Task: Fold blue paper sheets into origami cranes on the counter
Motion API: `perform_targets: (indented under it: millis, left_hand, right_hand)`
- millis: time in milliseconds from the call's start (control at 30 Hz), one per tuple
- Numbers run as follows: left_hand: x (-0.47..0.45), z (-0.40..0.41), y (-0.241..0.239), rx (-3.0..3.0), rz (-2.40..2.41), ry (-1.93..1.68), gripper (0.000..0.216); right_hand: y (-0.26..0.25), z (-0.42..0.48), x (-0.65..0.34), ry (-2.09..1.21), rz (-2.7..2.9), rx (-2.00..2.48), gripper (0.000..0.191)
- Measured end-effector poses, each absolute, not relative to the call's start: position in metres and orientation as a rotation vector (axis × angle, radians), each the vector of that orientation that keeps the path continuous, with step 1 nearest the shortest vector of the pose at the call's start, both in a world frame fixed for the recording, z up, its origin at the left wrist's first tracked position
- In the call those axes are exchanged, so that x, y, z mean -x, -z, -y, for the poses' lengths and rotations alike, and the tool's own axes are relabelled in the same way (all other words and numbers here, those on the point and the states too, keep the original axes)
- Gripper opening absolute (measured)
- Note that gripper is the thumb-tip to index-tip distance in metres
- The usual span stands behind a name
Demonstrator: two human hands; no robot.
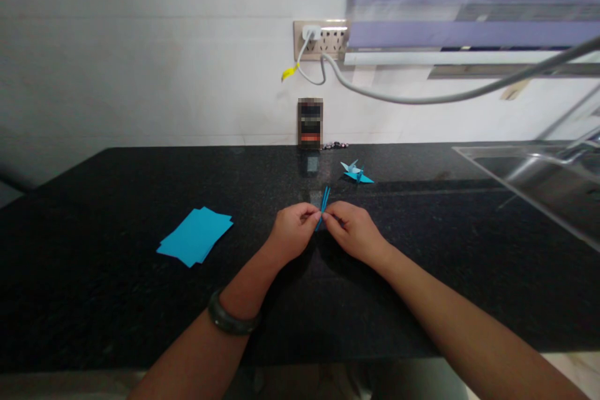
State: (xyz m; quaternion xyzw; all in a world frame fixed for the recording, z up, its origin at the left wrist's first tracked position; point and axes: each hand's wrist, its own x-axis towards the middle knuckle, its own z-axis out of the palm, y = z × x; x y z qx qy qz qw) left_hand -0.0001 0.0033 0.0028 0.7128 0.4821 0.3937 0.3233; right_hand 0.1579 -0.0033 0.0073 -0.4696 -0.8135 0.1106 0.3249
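A narrow folded piece of blue paper (325, 199) stands between my two hands, its split points facing away from me. My left hand (296, 227) pinches its left side with thumb and fingers. From the other side my right hand (352, 228) pinches it too, the fingertips of both hands almost meeting. The paper's lower middle is partly hidden by the fingers. Beyond my right hand sit folded paper cranes (357, 173), light and darker blue, close together. To the left lies a loose stack of blue paper sheets (195, 236).
A phone-like object with a blurred front (310, 124) leans on the wall, beside a beaded string (336, 145). A grey cable (412, 99) runs from the wall socket (321, 40) across the upper right. A metal sink (539, 169) is set into the black countertop (117, 312) at right.
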Motion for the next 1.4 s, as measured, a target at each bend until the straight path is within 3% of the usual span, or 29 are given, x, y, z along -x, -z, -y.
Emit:
perform_targets:
  millis: [500,1233,1400]
  left_hand:
    - [-0.0025,0.0007,-0.0083,-2.337,-1.347,-1.07,0.013]
    - [-0.0022,-0.0006,-0.0085,-2.543,-1.339,-1.04,0.012]
    - [-0.003,0.0002,-0.0085,-2.455,-1.279,-1.202,0.012]
  right_hand:
    - [-0.0096,0.003,-0.1571,-0.079,2.219,1.219,0.016]
    - [-0.0091,0.0036,-0.1573,0.037,2.236,1.147,0.015]
    - [-0.009,0.0036,-0.1576,-0.045,2.133,1.147,0.013]
